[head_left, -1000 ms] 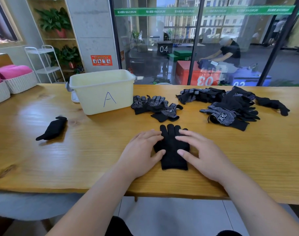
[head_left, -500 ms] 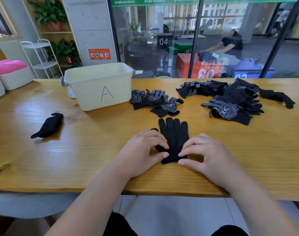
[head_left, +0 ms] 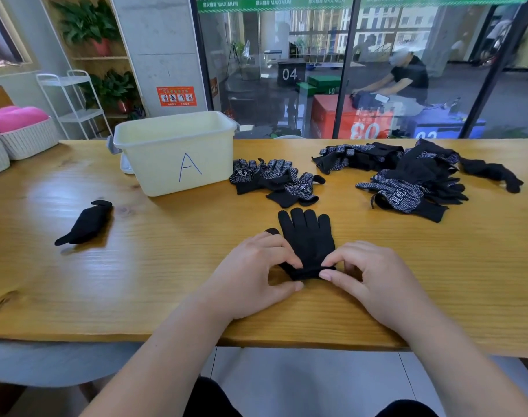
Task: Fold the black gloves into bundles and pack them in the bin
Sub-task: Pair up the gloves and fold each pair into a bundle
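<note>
While the left hand (head_left: 256, 275) and the right hand (head_left: 368, 275) each pinch the cuff end of the black glove (head_left: 307, 236) between thumb and curled fingertips, the step in hand looks to be the start of a roll. The cuff edge is turned up into a narrow fold right between the two hands. The rest of the glove lies flat on the counter (head_left: 136, 281), its fingers pointing away from the hands. Whether this is one glove or a pair laid one on the other cannot be told.

Judged from how things lie, the task is early. One finished bundle (head_left: 85, 224) rests well out to the left of the left hand, on the counter and not in the bin (head_left: 172, 152). The bin stands beyond the left hand, farther off than the glove's fingertips, and its inside is hidden. A small pile (head_left: 274, 179) of dotted gloves lies just beyond the glove being worked. A larger pile (head_left: 413, 179) sprawls beyond the right hand, all of it unfolded.

The next move probably calls for both hands to push the fold forward evenly, away from the body, so the roll runs tight and straight toward the fingertips. Uneven pressure from one hand would likely skew it. After that the roll needs securing, then carrying forward and left to the bin, along with the loose bundle.
</note>
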`<state>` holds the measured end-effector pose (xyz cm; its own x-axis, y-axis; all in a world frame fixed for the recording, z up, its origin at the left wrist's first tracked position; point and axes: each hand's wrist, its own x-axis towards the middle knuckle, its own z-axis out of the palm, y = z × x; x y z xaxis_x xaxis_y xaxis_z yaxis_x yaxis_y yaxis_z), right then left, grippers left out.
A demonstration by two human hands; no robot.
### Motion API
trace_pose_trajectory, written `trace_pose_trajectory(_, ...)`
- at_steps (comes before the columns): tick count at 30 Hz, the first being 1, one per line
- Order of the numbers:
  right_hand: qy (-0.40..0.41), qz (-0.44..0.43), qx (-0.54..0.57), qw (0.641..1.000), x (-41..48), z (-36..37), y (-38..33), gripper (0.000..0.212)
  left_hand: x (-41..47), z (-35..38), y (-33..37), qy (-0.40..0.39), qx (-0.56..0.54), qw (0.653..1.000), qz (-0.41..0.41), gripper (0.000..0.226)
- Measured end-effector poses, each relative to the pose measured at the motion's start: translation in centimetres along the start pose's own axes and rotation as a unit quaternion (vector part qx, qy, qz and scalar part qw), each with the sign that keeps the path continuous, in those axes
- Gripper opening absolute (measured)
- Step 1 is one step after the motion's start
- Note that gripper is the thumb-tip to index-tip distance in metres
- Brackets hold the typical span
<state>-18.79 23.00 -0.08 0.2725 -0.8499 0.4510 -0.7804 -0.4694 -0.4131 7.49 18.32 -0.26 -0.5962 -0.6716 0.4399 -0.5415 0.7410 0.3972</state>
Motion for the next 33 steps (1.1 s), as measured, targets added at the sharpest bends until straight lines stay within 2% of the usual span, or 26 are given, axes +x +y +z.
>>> trace_pose_trajectory(3, -0.006, 0.004, -0.004, 1.000, -0.1, -0.1, 0.1, 0.027, 0.0, 0.2, -0.1, 0.018, -0.006, 1.000, -0.005, 0.015)
trace_pose_trajectory(6, -0.027, 0.005, -0.014, 1.000, 0.0, 0.0, 0.2, 0.042, 0.0, -0.1, -0.2, 0.037, -0.038, 0.998, -0.031, 0.013)
trace_pose_trajectory(10, 0.010, 0.057, 0.031, 0.998, 0.1, 0.1, 0.6, 0.015, -0.3, -0.4, 0.0, 0.041, -0.089, 0.992, -0.080, 0.013)
trace_pose_trajectory(14, -0.017, 0.100, 0.133, 0.986, 0.3, 0.1, 0.8, 0.013, -0.2, -0.5, 0.1, 0.035, -0.137, 0.983, -0.117, 0.017)
trace_pose_trajectory(17, -0.027, 0.121, 0.166, 0.978, 0.7, 0.0, 0.7, 0.020, 0.0, -0.6, 0.2, 0.013, -0.134, 0.982, -0.130, 0.029)
trace_pose_trajectory(21, -0.022, 0.121, 0.104, 0.987, 1.0, 0.4, 0.2, 0.024, 0.1, -0.3, 0.2, 0.014, -0.068, 0.990, -0.119, 0.035)
trace_pose_trajectory(24, 0.018, 0.078, 0.019, 0.997, 0.8, 0.7, 0.0, 0.023, 0.2, 0.0, 0.1, 0.032, -0.015, 0.996, -0.077, 0.023)
trace_pose_trajectory(28, 0.057, 0.006, -0.083, 0.995, 0.4, 0.9, -0.1, 0.011, 0.3, 0.4, -0.3, 0.053, 0.050, 0.997, -0.021, 0.006)
trace_pose_trajectory(30, 0.058, -0.028, -0.117, 0.991, 0.3, 1.3, -0.1, 0.011, 0.3, 0.7, -0.5, 0.057, 0.071, 0.996, -0.011, 0.009)
trace_pose_trajectory(33, 0.051, -0.021, -0.123, 0.991, 0.3, 1.4, -0.2, 0.019, 0.2, 0.9, -0.5, 0.060, 0.095, 0.994, -0.012, 0.016)
